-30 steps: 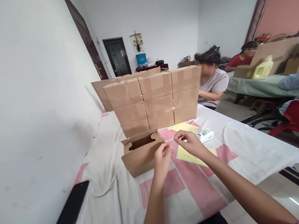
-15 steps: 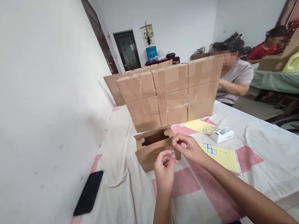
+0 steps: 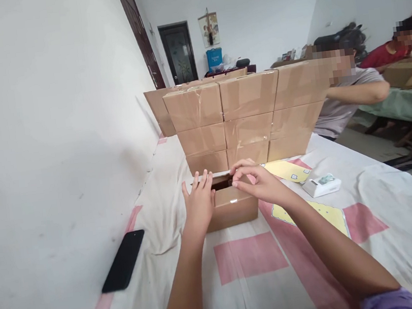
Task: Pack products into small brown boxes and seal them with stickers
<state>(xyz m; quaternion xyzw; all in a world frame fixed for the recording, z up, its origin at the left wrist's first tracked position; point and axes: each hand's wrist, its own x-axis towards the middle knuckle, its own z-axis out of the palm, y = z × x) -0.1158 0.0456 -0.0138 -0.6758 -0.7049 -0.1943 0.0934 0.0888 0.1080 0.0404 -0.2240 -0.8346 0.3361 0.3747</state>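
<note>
Your small cardboard box (image 3: 236, 210) sits on the cloth-covered bench (image 3: 255, 297), nearer the left edge by the wall than the right. Its open mouth faces up; its long axis runs left to right across the bench, a long side towards you, probably so both ends are in easy reach. Your left hand (image 3: 199, 197) lies over the left end, fingers spread and gripping nothing visible, likely to steady it. Your right hand (image 3: 255, 181) is curled at the right end; you cannot tell whether those fingers pinch a flap. The taped stack of boxes (image 3: 247, 105) stands just beyond, towards the far edge, perhaps to leave working room. Your phone (image 3: 123, 260) lies along the left edge.
</note>
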